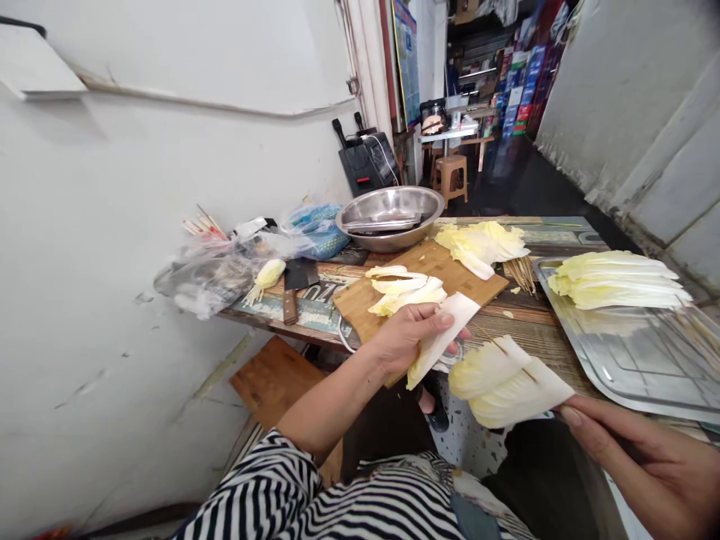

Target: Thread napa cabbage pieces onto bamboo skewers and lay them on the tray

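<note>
My left hand [408, 330] is closed on a napa cabbage leaf [450, 322], thumb on top, its white end pointing up and right. To its right, my right hand [635, 450] pinches the near end of a cabbage skewer [509, 382]. A thin wooden stick passes through its overlapping pale yellow and white leaves, with the tip toward the left hand's leaf, apart from it. Beyond the left hand, cut cabbage leaves [402, 289] lie on a wooden cutting board [354, 304]. More cabbage leaves [481, 244] sit at its far right corner.
A metal tray [613, 375] on the right bears cabbage skewers [619, 279]. Loose wooden sticks [522, 276] lie beside the board. At left are a cleaver [292, 292], a small cabbage heart [268, 274] and plastic bags [208, 277]. A steel basin [388, 240] stands behind.
</note>
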A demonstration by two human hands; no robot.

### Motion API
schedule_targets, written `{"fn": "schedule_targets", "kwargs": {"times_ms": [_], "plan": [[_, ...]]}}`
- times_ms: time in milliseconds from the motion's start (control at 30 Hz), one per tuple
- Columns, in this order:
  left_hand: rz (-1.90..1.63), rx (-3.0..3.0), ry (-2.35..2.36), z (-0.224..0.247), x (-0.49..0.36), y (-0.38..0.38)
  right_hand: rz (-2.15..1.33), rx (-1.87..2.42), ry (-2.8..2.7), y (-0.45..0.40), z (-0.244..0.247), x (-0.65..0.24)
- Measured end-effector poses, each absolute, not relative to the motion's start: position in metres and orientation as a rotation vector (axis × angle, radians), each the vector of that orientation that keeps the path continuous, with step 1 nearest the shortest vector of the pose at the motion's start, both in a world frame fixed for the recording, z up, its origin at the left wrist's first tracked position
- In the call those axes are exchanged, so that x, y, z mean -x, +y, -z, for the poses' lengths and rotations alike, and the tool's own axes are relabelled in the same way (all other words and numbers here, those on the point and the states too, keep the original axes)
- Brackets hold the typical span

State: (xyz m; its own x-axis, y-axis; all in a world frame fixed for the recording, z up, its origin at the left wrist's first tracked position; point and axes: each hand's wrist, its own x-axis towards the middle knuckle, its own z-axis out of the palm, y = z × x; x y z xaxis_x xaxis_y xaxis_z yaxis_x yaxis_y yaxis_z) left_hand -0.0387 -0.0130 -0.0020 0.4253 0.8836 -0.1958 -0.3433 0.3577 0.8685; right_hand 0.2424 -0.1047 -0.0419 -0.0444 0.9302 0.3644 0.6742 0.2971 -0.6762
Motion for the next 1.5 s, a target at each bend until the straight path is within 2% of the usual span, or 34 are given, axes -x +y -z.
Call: {"fn": "schedule_targets", "kwargs": {"times_ms": [400, 1300, 1500], "plan": [[-0.885, -0.846, 0.707, 0.001, 0.040, -0.013, -0.557, 1.501, -1.738, -0.110, 0.043, -0.240], [-0.905, -0.811, 0.705, 0.002, 0.037, -0.015, -0.491, 1.509, -1.742, -0.109, 0.055, -0.251], [-0.905, -0.784, 0.696, 0.003, 0.037, -0.015, -0.580, 1.582, -1.614, -0.115, 0.046, -0.237]]}}
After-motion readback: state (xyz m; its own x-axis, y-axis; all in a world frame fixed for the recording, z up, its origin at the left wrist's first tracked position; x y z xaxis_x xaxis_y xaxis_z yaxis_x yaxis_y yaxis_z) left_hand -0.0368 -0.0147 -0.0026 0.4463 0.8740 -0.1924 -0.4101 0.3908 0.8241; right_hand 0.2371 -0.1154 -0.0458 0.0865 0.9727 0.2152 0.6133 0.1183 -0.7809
